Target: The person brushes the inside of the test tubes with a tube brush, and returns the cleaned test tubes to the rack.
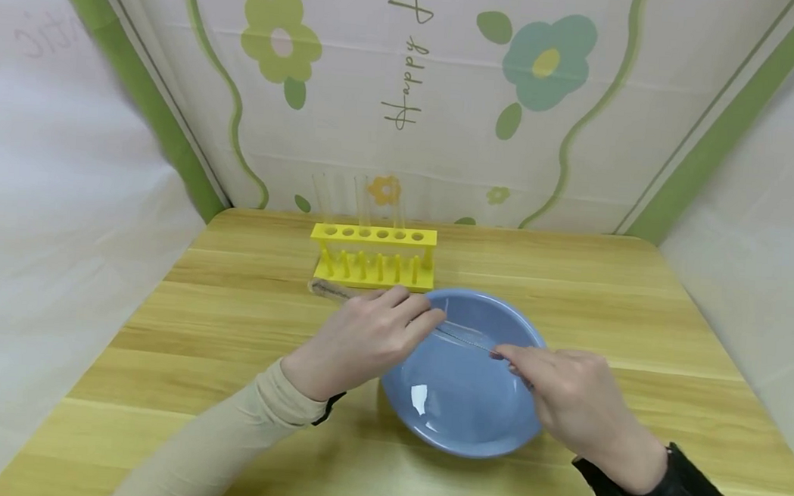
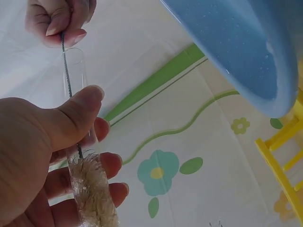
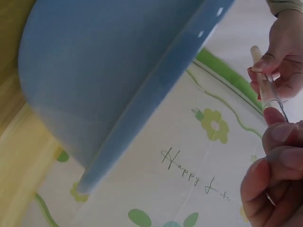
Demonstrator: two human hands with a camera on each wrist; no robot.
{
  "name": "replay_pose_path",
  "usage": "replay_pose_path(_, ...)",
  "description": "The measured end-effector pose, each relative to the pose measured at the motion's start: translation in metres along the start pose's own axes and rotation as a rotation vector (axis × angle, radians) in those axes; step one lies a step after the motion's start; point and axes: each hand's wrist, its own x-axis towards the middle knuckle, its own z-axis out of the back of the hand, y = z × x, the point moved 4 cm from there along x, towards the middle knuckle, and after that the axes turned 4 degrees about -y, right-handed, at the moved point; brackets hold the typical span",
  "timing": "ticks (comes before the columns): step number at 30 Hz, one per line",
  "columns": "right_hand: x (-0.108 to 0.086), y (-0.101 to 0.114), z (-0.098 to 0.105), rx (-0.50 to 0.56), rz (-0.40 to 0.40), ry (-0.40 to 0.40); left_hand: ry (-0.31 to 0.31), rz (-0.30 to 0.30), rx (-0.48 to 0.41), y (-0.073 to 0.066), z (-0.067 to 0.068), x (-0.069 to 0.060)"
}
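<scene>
My left hand (image 1: 371, 334) grips a clear glass test tube (image 2: 75, 71) over the basin's far left side, thumb on one side and fingers curled round the other. Inside the tube lie the pale bristles of a test tube brush (image 2: 92, 189), near its closed end. The brush's twisted wire stem runs out of the open mouth. My right hand (image 1: 575, 395) pinches that stem just beyond the mouth, above the basin's right part. Below both hands stands a blue basin (image 1: 469, 415), with drops on its inner wall in the left wrist view.
Behind the basin, slightly left, a yellow test tube rack (image 1: 373, 235) holds several upright glass tubes (image 1: 362, 204). All of it stands on a wood-grain table (image 1: 228, 329). White cloth with printed flowers (image 1: 407, 89) hangs at the back, with plain white cloth at the sides.
</scene>
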Motion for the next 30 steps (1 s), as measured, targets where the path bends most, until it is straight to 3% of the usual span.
replay_pose_path(5,-0.004,-0.003,-0.003,0.163,-0.123,0.061,-0.005,-0.033,0.055,-0.001,0.000,-0.002)
replay_pose_path(15,-0.011,-0.006,0.000,0.521,-0.326,0.083,-0.041,-0.041,0.072,-0.002,0.004,-0.002)
replay_pose_path(30,-0.017,-0.010,0.006,0.724,-0.493,0.145,-0.072,-0.026,0.035,0.002,0.006,-0.001)
